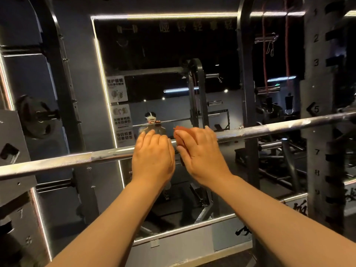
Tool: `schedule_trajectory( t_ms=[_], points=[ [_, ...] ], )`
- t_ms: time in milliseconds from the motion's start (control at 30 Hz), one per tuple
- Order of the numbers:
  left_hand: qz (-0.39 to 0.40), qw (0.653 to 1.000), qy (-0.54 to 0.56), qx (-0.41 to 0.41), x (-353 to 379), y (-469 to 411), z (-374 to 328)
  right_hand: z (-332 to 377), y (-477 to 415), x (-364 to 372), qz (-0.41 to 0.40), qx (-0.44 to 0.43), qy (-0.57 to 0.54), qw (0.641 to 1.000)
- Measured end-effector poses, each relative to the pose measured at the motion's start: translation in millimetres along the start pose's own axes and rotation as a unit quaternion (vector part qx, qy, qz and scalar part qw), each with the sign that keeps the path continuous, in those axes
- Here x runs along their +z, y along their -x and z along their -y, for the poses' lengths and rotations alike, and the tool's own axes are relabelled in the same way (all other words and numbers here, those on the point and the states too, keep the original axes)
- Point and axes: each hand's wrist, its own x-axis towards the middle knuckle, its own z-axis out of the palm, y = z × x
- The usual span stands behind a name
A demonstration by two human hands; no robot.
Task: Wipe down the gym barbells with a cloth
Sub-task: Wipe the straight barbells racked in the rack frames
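"Pressing flat, as far as I can read it from here: the right fingers (200, 134) lie close together over the cloth (178, 130), which sits on top of the barbell (269, 130) near its middle. Only an orange edge of it shows past the thumb side."

"And the other side?"

"The left fingers (151, 135) are together too, draped over the bar just beside the cloth, with nothing under them that I can see. The left hand (152, 157) and the right hand (200, 153) are nearly touching. Whether either thumb hooks beneath the bar, I cannot tell."

"So how would you run the wipe?"

"I cannot judge how much is done; smooth and knurled lengths run out to both sides. I would wrap the cloth round the shaft rather than ride on top, so the underside gets cleaned as well. Then I'd slide the right hand outward toward the numbered upright (316, 78) in one firm pass. The left hand should brace the bar so it does not roll in the rack."

"Anything to watch?"

"The cloth looks small, and under a flat palm it could bunch or slip off the far side. I expect the knurling to drag on it, so slow pressure beats speed. The mirror (154, 54) behind shows the hands reflected, but too small to help."
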Motion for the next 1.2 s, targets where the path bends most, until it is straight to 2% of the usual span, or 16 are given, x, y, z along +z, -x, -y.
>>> schedule_trajectory(
  t_ms=[67, 100, 200, 267, 333, 367, 433, 500, 567, 600, 800, 867, 967, 1067, 1133, 1200],
  points=[
    [-0.011, 1.000, 0.002, 0.005, 0.2, -0.3, 1.1, -24.1, -3.5, -10.4, 0.035, -0.060, 0.020, 0.997],
    [-0.018, 1.000, 0.002, 0.007, 0.3, -0.4, 2.8, -38.1, -4.7, -16.9, 0.043, -0.061, 0.030, 0.997],
    [-0.031, 0.999, 0.007, 0.013, 0.5, 0.2, 4.1, -66.0, 0.7, -30.1, -0.018, 0.024, 0.050, 0.998],
    [-0.035, 0.999, 0.008, 0.008, 2.5, 0.0, 0.7, -55.9, 5.4, -25.6, -0.079, 0.105, 0.030, 0.991],
    [-0.038, 0.999, 0.007, -0.001, 4.1, -0.3, -2.2, -29.8, 1.4, -15.8, -0.096, 0.159, 0.001, 0.983],
    [-0.039, 0.999, 0.006, -0.004, 4.8, -0.3, -2.6, -17.9, -1.0, -10.3, -0.085, 0.151, -0.013, 0.985],
    [-0.042, 0.999, 0.004, -0.008, 6.0, 0.7, -2.1, -4.7, 1.9, -2.2, -0.052, 0.073, -0.031, 0.995],
    [-0.052, 0.999, 0.004, -0.013, 6.7, 2.9, -2.4, -14.9, 11.2, 1.8, -0.045, -0.022, -0.003, 0.999],
    [-0.066, 0.998, 0.005, -0.016, 7.8, 3.4, -4.8, -31.0, 15.5, -2.3, -0.035, -0.077, 0.039, 0.996],
    [-0.069, 0.997, 0.003, -0.017, 8.3, 2.7, -6.0, -36.2, 11.8, -6.7, -0.024, -0.083, 0.053, 0.995],
    [-0.068, 0.997, -0.023, -0.022, 12.1, 0.2, -4.6, -10.5, -38.9, -24.1, 0.068, 0.015, 0.104, 0.992],
    [-0.069, 0.997, -0.018, -0.024, 12.9, 0.7, -4.2, -1.1, -34.6, -18.4, 0.047, 0.024, 0.060, 0.997],
    [-0.076, 0.997, -0.012, -0.025, 13.9, 2.3, -4.4, 3.6, -11.7, -5.1, 0.026, -0.040, 0.017, 0.999],
    [-0.090, 0.996, -0.014, -0.027, 12.5, 4.2, -5.5, -29.9, -2.2, -10.4, 0.022, -0.099, 0.031, 0.994],
    [-0.095, 0.995, -0.002, -0.028, 10.6, 4.5, -6.6, -55.5, 0.6, -19.5, -0.022, -0.064, 0.039, 0.997],
    [-0.094, 0.995, 0.006, -0.034, 9.4, 5.3, -8.6, -68.1, 2.5, -27.6, -0.053, 0.018, 0.034, 0.998]
  ],
)
